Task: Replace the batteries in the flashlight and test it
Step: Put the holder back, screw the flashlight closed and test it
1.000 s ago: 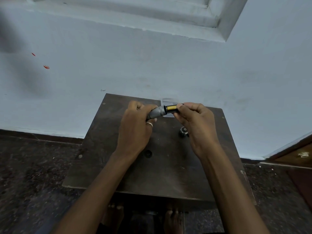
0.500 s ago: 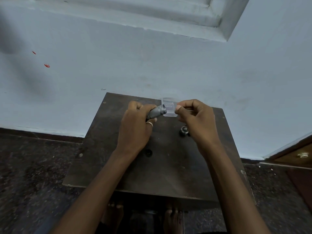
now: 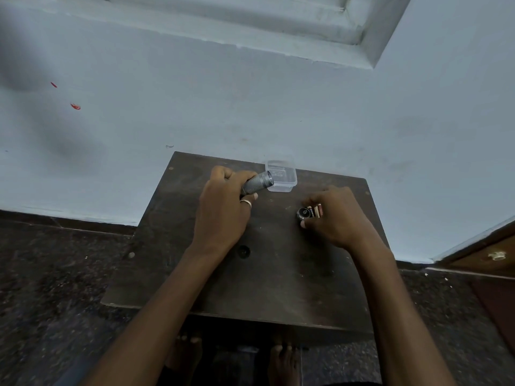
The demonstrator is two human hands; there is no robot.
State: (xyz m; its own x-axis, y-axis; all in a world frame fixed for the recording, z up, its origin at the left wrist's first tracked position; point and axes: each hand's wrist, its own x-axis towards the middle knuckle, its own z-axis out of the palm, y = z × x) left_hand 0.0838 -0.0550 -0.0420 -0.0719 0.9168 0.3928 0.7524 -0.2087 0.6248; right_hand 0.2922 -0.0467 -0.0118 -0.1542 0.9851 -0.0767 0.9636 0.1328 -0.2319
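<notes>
My left hand [image 3: 223, 215] grips the grey knurled flashlight body [image 3: 257, 182] above the dark wooden table [image 3: 278, 280], its open end pointing right and slightly up. My right hand [image 3: 340, 218] is down on the table to the right, fingers curled over a small cluster of batteries [image 3: 316, 211] with black, gold and red markings. The flashlight's round black end cap [image 3: 302, 213] lies on the table just left of those batteries, next to my right thumb. How many batteries lie under the fingers is hidden.
A small clear plastic box [image 3: 281, 163] stands at the table's far edge, just behind the flashlight's open end. The table has a round hole [image 3: 243, 250] near its middle. A pale blue wall rises behind; dark floor surrounds the table.
My right hand pulled a battery out of the flashlight, then moved down and right to the table beside the end cap. My left hand kept holding the flashlight body in place.
</notes>
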